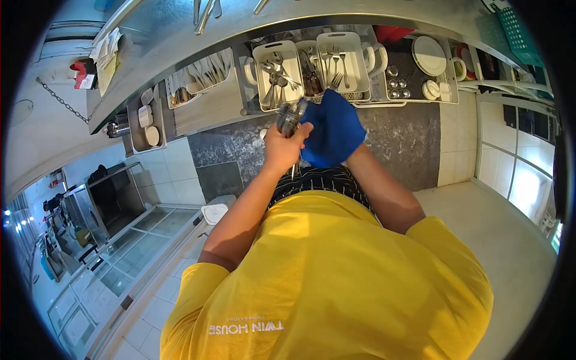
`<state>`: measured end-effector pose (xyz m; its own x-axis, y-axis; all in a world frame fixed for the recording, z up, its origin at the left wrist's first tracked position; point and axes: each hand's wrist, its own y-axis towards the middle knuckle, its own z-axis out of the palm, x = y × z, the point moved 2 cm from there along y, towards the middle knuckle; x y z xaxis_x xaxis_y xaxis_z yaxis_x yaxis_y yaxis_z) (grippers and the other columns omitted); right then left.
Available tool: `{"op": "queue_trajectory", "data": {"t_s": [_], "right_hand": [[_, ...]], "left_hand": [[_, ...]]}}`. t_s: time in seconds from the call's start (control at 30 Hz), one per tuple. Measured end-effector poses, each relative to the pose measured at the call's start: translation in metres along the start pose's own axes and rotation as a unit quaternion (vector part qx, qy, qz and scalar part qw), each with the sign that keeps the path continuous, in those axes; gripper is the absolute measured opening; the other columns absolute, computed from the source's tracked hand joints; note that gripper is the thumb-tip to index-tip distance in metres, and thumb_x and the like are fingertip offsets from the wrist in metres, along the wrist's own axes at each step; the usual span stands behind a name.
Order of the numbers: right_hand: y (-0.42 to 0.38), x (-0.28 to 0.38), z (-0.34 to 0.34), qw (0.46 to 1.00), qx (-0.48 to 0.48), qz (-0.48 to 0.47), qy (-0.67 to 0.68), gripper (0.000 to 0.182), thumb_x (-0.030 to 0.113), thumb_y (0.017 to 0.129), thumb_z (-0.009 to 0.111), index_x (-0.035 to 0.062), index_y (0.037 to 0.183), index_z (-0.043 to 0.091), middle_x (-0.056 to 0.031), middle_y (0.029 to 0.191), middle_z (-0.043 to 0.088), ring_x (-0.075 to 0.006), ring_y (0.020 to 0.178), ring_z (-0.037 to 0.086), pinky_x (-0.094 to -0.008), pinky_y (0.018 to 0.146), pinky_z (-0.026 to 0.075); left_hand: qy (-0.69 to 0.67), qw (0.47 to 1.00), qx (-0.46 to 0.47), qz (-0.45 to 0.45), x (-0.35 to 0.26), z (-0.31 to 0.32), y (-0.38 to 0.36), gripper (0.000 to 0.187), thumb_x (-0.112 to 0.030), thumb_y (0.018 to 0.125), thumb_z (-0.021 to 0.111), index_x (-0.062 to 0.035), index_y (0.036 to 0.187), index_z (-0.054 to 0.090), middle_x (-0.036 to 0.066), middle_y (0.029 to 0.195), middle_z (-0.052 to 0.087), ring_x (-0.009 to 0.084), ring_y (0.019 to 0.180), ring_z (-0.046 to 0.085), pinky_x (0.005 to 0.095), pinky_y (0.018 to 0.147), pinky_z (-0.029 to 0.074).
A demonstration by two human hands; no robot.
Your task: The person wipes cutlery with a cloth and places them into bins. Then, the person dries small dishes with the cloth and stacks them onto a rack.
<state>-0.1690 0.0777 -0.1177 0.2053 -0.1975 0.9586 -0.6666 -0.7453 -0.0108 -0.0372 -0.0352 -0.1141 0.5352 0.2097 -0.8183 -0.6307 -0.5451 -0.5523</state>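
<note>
My left hand is closed around a bunch of metal cutlery. Its heads point up and away from me, and thin handle ends poke out below the fist. They look like spoons or forks, too bunched to tell. A blue cloth drapes over my right hand, which grips it from inside; the fingers are hidden. The cloth touches or nearly touches the cutlery. Just beyond both hands, a white bin of spoons and a white bin of forks sit in an open drawer, with dark-handled knives between them.
A steel counter runs above the drawers. To the left, another drawer holds a cutlery basket. On the right are white plates and small metal cups. A glass-fronted cabinet stands at far right. A chain hangs at left.
</note>
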Motion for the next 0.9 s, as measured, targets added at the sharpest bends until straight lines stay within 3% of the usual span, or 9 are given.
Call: {"op": "queue_trajectory", "data": {"t_s": [0.27,0.33,0.43,0.57,0.67,0.7,0.73,0.8,0.9], "right_hand": [[0.029,-0.072,-0.006,0.962,0.004,0.005,-0.273,0.022,0.016,0.091,0.07,0.002,0.083,0.054,-0.0168,0.075,0.058,-0.0349,0.067,0.059,-0.041,0.061,0.044],[0.023,-0.051,-0.002,0.96,0.001,-0.018,-0.279,0.025,0.018,0.092,0.071,-0.0002,0.084,0.056,-0.0163,0.073,0.055,-0.0356,0.065,0.057,-0.0426,0.06,0.041],[0.013,-0.011,0.006,0.976,-0.085,-0.096,0.175,0.023,0.014,0.09,0.073,-0.0018,0.089,0.056,-0.0153,0.073,0.055,-0.0347,0.065,0.055,-0.043,0.06,0.041],[0.004,0.066,-0.012,0.976,0.01,-0.181,-0.119,0.026,0.011,0.087,0.075,-0.0017,0.102,0.057,-0.015,0.079,0.061,-0.0328,0.074,0.062,-0.0434,0.066,0.048],[-0.008,0.016,0.003,0.906,0.058,0.211,0.363,0.023,0.018,0.094,0.066,0.0005,0.107,0.058,-0.0133,0.081,0.064,-0.0323,0.076,0.063,-0.0434,0.068,0.051],[-0.002,0.029,-0.011,0.991,-0.015,0.096,0.092,0.02,0.02,0.095,0.065,0.0023,0.104,0.06,-0.012,0.086,0.066,-0.0279,0.079,0.065,-0.0402,0.07,0.052],[0.002,0.046,-0.024,0.978,-0.088,-0.029,-0.187,0.019,0.022,0.096,0.064,0.0041,0.102,0.062,-0.0106,0.091,0.068,-0.0236,0.081,0.067,-0.0369,0.071,0.054],[0.008,0.078,-0.046,0.974,-0.099,-0.072,-0.189,0.022,0.025,0.098,0.061,0.0041,0.105,0.063,-0.0103,0.094,0.07,-0.0228,0.084,0.067,-0.0358,0.071,0.054],[0.011,0.099,-0.035,0.95,-0.105,-0.017,0.293,0.031,0.032,0.098,0.063,0.0049,0.112,0.068,-0.0105,0.094,0.073,-0.0219,0.083,0.069,-0.0342,0.072,0.054]], "left_hand": [[-0.381,0.907,0.061,-0.171,0.01,-0.029,0.017,0.016,-0.017,0.097,0.064,-0.0029,0.105,0.062,0.006,0.086,0.064,0.0145,0.065,0.055,0.0341,0.064,0.049],[-0.381,0.907,0.061,-0.168,0.003,-0.032,0.013,0.014,-0.016,0.096,0.066,-0.0035,0.101,0.062,0.006,0.083,0.064,0.0149,0.063,0.055,0.0345,0.062,0.049],[-0.357,0.918,0.098,-0.14,-0.008,-0.032,0.01,0.019,-0.015,0.091,0.078,-0.0021,0.097,0.067,0.008,0.078,0.064,0.018,0.059,0.057,0.0346,0.057,0.051],[-0.193,0.969,0.112,-0.103,-0.036,-0.018,-0.004,0.02,-0.016,0.093,0.077,-0.0035,0.101,0.064,0.008,0.08,0.065,0.0166,0.063,0.06,0.0324,0.058,0.05],[-0.096,0.985,0.129,-0.06,-0.052,-0.005,-0.018,0.023,-0.02,0.096,0.075,-0.0015,0.104,0.064,0.008,0.086,0.067,0.0167,0.069,0.064,0.0314,0.061,0.052],[-0.077,0.99,0.114,-0.018,-0.058,-0.002,-0.024,0.023,-0.02,0.096,0.075,-0.0008,0.103,0.064,0.008,0.086,0.069,0.0157,0.07,0.066,0.0307,0.061,0.053],[-0.058,0.993,0.096,0.024,-0.064,-0.001,-0.03,0.024,-0.02,0.096,0.075,-0.0001,0.102,0.064,0.009,0.086,0.07,0.0146,0.071,0.068,0.0301,0.061,0.054],[-0.016,0.993,0.108,0.05,-0.076,-0.002,-0.048,0.027,-0.021,0.096,0.076,0.001,0.106,0.065,0.007,0.088,0.072,0.0142,0.075,0.071,0.0302,0.065,0.056],[0.02,0.989,0.105,0.099,-0.082,0.001,-0.063,0.026,-0.017,0.095,0.076,0.0015,0.11,0.065,0.006,0.088,0.073,0.0131,0.072,0.07,0.0305,0.066,0.056]]}}
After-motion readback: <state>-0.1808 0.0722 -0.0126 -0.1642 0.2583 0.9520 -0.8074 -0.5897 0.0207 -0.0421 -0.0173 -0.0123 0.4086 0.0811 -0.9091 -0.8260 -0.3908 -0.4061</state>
